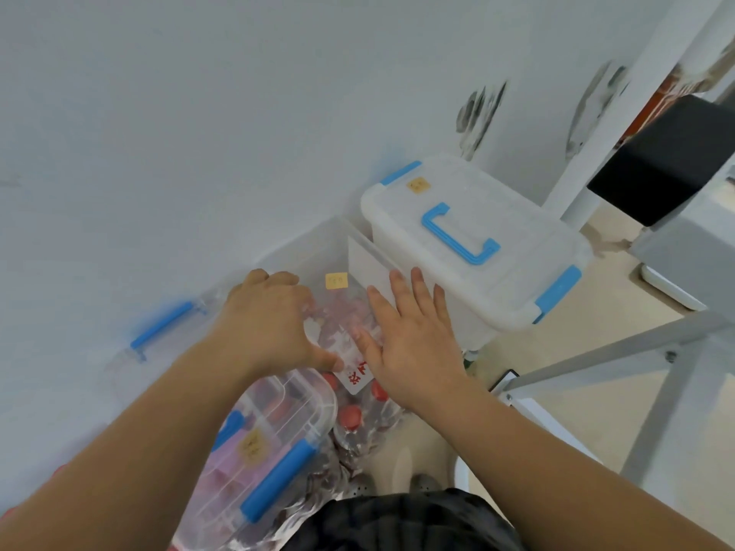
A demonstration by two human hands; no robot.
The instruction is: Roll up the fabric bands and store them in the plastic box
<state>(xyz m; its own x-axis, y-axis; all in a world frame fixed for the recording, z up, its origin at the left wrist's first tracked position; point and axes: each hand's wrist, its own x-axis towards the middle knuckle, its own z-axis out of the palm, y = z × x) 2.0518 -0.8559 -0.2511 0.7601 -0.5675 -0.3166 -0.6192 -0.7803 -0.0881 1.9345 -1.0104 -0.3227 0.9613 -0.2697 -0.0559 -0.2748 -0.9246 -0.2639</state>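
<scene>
- Head view is looking down at a clear plastic box [278,252] sitting against a white wall, with both bare hands reaching over it.
- Left hand [270,320] is curling its fingers over the box's far-left rim, thumb pointing toward the middle. It's half closed, but I can't tell if it's actually gripping anything.
- Right hand [413,336] is lying spread flat, palm down, fingers apart, resting on the clear bag [338,324] of reddish stuff inside the box. It's pressing, not pinching.
- Fabric bands: can't really make them out, everything under the hands is a blurry pinkish-red.
- A white tag with red print [356,377] is poking out between the two hands.
- A shut box with blue handle [461,232] is sitting just beside it on the right, and a smaller clear lidded box [274,443] is sitting nearer the person.
</scene>
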